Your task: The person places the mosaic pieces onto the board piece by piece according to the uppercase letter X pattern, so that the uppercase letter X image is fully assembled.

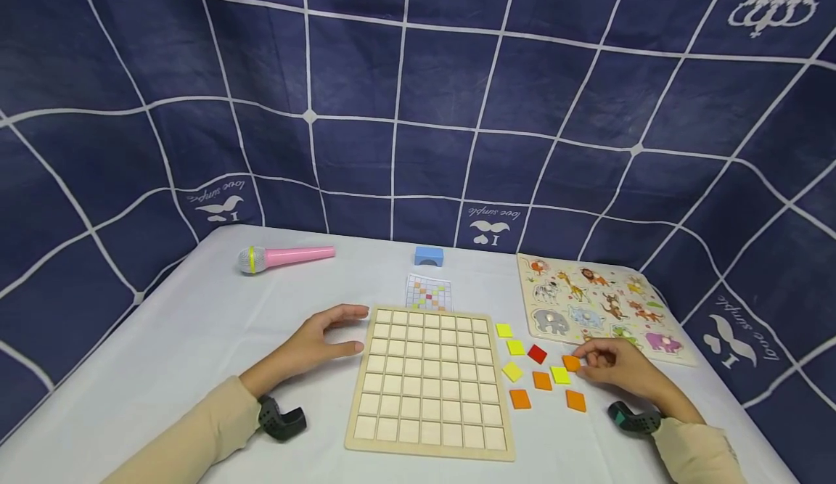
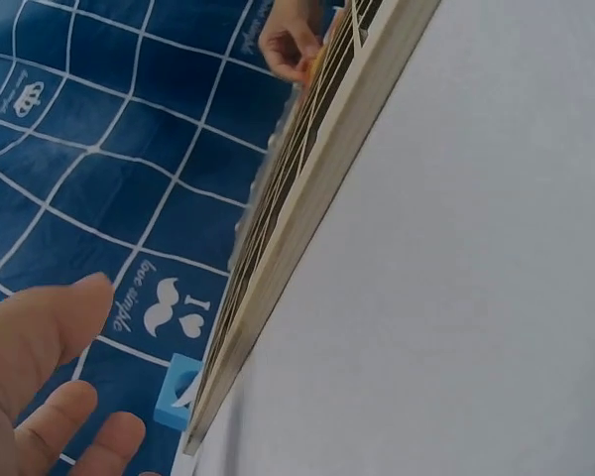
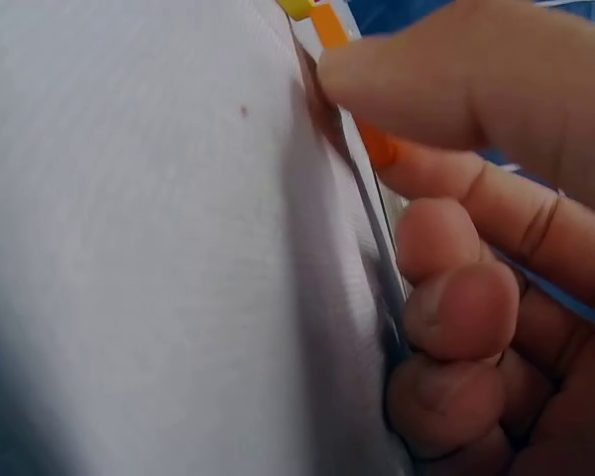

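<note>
Beside grid board (image 1: 427, 382) | right hand (image 1: 620, 369) pinches flat orange tile (image 1: 571, 363) | left hand (image 1: 313, 342) relaxed

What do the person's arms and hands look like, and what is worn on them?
Both arms wear long beige sleeves. A dark strap-on device sits on the left wrist and a similar one on the right wrist. The left hand and right hand are bare, without gloves.

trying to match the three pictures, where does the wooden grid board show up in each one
Head: wooden grid board lies bottom centre, between the hands.
Left wrist: its edge runs diagonally from the top to the lower left.
Right wrist: not in it.
Shared landmark: orange tile at the right hand, seen in head and right wrist.
</note>
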